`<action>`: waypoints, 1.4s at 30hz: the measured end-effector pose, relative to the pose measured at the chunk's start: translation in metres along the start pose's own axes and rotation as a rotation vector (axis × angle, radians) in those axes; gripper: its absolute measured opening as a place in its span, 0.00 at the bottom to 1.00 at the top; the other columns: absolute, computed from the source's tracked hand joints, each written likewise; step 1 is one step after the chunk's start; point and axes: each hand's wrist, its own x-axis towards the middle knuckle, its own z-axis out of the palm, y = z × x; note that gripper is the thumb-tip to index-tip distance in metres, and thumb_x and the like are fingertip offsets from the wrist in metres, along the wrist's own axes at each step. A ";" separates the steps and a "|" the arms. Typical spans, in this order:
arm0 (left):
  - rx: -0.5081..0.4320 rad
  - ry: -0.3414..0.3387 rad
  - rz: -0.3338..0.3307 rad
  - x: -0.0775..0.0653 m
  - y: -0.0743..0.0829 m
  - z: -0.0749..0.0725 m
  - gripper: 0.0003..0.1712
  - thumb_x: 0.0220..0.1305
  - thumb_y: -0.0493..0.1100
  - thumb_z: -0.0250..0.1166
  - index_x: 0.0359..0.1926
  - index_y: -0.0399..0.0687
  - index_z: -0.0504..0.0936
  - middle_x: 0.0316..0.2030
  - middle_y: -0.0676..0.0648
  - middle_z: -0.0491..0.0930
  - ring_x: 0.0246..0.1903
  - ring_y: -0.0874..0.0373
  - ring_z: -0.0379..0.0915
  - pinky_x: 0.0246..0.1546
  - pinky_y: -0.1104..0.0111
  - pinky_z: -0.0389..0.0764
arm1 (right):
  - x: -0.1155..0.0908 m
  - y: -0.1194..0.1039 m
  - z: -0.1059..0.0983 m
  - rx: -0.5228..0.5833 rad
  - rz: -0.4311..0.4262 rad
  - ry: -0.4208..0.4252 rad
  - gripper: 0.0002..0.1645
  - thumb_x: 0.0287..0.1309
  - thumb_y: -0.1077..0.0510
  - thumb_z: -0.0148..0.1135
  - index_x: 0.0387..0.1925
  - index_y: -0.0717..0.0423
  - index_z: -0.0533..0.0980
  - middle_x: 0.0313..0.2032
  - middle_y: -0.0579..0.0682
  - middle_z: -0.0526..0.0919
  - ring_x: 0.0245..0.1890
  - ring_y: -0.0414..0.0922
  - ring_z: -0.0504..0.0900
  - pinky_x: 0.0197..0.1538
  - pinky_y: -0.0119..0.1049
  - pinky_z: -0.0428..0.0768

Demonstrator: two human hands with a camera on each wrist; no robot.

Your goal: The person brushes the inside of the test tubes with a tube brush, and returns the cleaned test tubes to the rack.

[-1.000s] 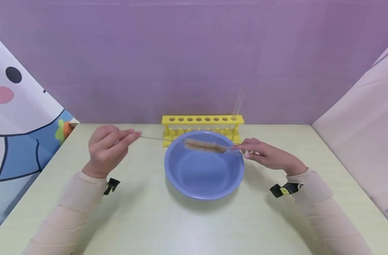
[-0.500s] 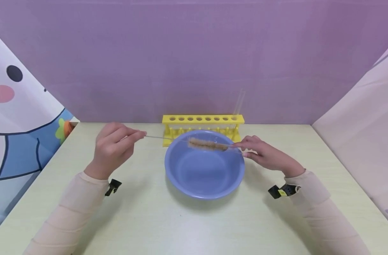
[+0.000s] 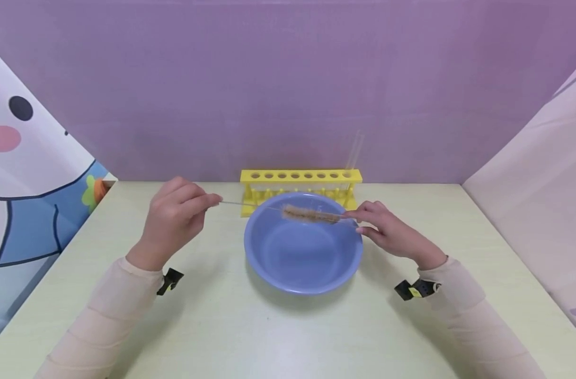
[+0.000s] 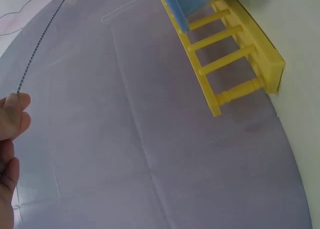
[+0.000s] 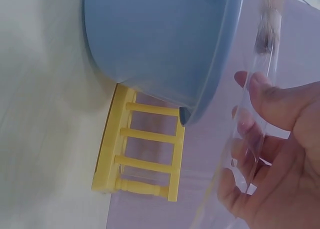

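Observation:
My left hand [image 3: 176,218] pinches the thin twisted-wire handle [image 4: 41,41] of a test tube brush between thumb and fingertips. Its tan bristles [image 3: 306,213] lie nearly level over the blue basin [image 3: 288,279], inside a clear test tube. That test tube [image 5: 265,64] is held by my right hand [image 3: 394,231], the thumb on one side and the fingers curled along the other. In the right wrist view the dark bristle tip sits inside the tube, just beyond the thumb. The tube stays above the basin's right rim.
Behind the basin stands a yellow test tube rack [image 3: 294,177] with a row of holes. A second clear test tube [image 3: 355,152] leans in its rightmost hole. A purple cloth [image 3: 288,89] hangs at the table's back edge, and printed cloth [image 3: 37,173] covers the left side.
My left hand has moved to the right, taking the brush a little further right and deeper into the tube. The right hand has shifted slightly left with the tube.

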 end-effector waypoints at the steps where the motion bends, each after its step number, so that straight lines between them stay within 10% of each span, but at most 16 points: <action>1: -0.001 -0.014 -0.010 0.000 0.000 0.000 0.14 0.43 0.20 0.64 0.27 0.41 0.85 0.19 0.47 0.75 0.23 0.50 0.65 0.24 0.61 0.64 | 0.000 -0.001 0.000 -0.005 0.011 0.002 0.25 0.53 0.71 0.61 0.55 0.60 0.75 0.39 0.51 0.78 0.38 0.48 0.67 0.39 0.34 0.64; 28: 0.046 -0.189 -0.202 0.005 0.017 -0.003 0.09 0.43 0.23 0.69 0.23 0.40 0.86 0.16 0.50 0.76 0.21 0.58 0.61 0.23 0.68 0.65 | 0.005 -0.025 0.015 -0.334 0.167 0.151 0.27 0.45 0.73 0.68 0.49 0.55 0.78 0.37 0.53 0.77 0.35 0.50 0.69 0.35 0.39 0.72; 42: -0.059 -0.307 -0.440 0.009 0.022 0.000 0.07 0.46 0.27 0.70 0.24 0.43 0.87 0.17 0.54 0.77 0.22 0.63 0.64 0.24 0.72 0.66 | 0.007 -0.030 0.023 -0.336 0.150 0.244 0.23 0.41 0.72 0.72 0.43 0.57 0.80 0.32 0.51 0.76 0.30 0.47 0.65 0.30 0.36 0.69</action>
